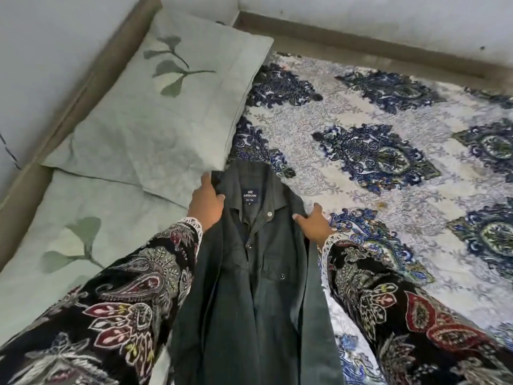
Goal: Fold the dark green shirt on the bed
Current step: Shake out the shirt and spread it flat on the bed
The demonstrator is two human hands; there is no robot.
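The dark green shirt (258, 287) hangs front side towards me, buttoned, collar up, with a dark label inside the neck. My left hand (206, 202) grips its left shoulder, thumb over the front of the cloth. My right hand (312, 222) holds the right shoulder, thumb on the front and fingers behind the cloth. The shirt's lower part runs out of the bottom of the view between my patterned sleeves. The bed (388, 151) with its blue and white patterned cover lies below and beyond the shirt.
Two pale green pillows with leaf prints lie along the left: one (166, 112) further off, one (55, 245) nearer. A brown bed frame (347, 48) borders the mattress against the grey walls.
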